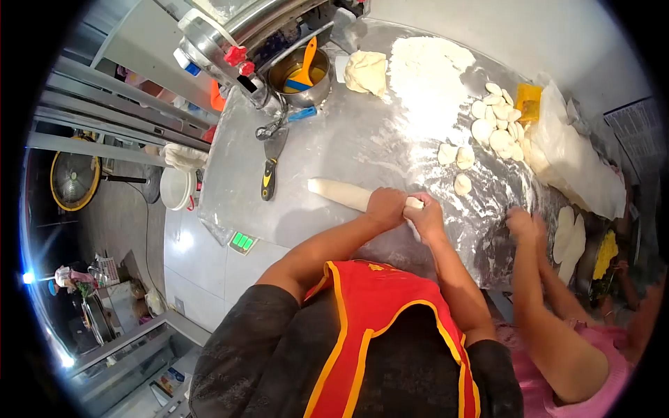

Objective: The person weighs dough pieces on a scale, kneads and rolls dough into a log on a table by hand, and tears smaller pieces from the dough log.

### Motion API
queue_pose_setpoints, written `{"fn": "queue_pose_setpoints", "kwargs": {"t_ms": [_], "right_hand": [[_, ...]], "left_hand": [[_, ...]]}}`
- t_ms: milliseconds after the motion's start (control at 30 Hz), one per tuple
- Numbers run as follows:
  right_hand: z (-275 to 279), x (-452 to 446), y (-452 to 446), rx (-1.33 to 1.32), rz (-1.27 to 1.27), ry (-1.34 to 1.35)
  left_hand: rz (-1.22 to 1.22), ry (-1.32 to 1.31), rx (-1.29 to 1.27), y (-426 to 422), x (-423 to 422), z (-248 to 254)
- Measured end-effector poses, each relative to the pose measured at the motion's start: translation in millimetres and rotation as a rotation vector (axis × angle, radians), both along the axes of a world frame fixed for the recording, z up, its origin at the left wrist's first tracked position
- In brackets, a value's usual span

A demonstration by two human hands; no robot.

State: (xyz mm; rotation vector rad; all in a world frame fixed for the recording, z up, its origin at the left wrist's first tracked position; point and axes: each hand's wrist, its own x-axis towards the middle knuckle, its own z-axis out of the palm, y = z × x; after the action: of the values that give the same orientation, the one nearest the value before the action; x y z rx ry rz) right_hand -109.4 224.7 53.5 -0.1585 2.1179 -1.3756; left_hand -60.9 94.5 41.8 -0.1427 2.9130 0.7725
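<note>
A long roll of pale dough (338,192) lies on the metal table, pointing left. My left hand (387,207) is wrapped round its right end. Close beside it, my right hand (425,214) is closed on a small end of dough (414,203) that shows between the fingers. Three small dough pieces (463,184) lie on the floured surface up and to the right of my hands. Beyond them is a heap of several flattened dough pieces (500,125).
A co-worker's hands (526,226) are at the table's right side. A scraper (269,177), a pot with an orange brush (301,80), a dough lump (366,72), a flour pile (428,70) and a plastic bag (575,164) surround the work surface. A green-lit display (243,242) sits at the front edge.
</note>
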Motion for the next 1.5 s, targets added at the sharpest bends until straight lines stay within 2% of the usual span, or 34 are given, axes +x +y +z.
{"fn": "queue_pose_setpoints", "kwargs": {"t_ms": [133, 233, 333, 433, 533, 633, 733, 833, 933, 1033, 1133, 1233, 1333, 1500], "right_hand": [[22, 1, -1, -0.051, -0.082, -0.182], [21, 3, 6, -0.181, -0.125, -0.251], [40, 6, 13, -0.221, -0.142, -0.304], [77, -2, 19, -0.289, -0.138, -0.36], [53, -51, 35, -0.306, -0.287, -0.392], [63, -56, 21, -0.566, -0.338, -0.47], [54, -48, 17, -0.692, -0.267, -0.485], [49, -42, 13, -0.676, -0.317, -0.512], [53, -39, 11, -0.671, -0.344, -0.484], [64, -34, 8, -0.69, -0.359, -0.431], [81, -27, 3, -0.643, -0.34, -0.37], [82, -21, 4, -0.643, -0.294, -0.295], [82, -16, 6, -0.688, -0.254, -0.25], [82, -13, 10, -0.758, -0.252, -0.254]], "left_hand": [[-0.044, -0.183, -0.112, 3, -3, 23], [-0.05, -0.261, -0.118, 6, -7, 23], [-0.044, -0.252, -0.112, 4, -12, 17], [0.195, -0.26, -0.036, -16, -21, 5], [0.121, -0.256, 0.044, -22, -19, 16], [0.103, -0.026, 0.025, -21, -8, 5], [0.146, 0.322, 0.239, -18, -7, -1], [0.219, 0.329, 0.427, -17, -5, 28], [0.305, 0.218, 0.671, -11, -1, 65], [0.317, 0.241, 0.783, 0, -1, 78], [0.334, 0.276, 0.851, 7, -4, 84], [0.38, 0.129, 0.866, 6, -4, 95], [0.415, 0.004, 1.204, 4, -8, 86], [0.308, 0.008, 1.254, -2, -7, 89]]}}
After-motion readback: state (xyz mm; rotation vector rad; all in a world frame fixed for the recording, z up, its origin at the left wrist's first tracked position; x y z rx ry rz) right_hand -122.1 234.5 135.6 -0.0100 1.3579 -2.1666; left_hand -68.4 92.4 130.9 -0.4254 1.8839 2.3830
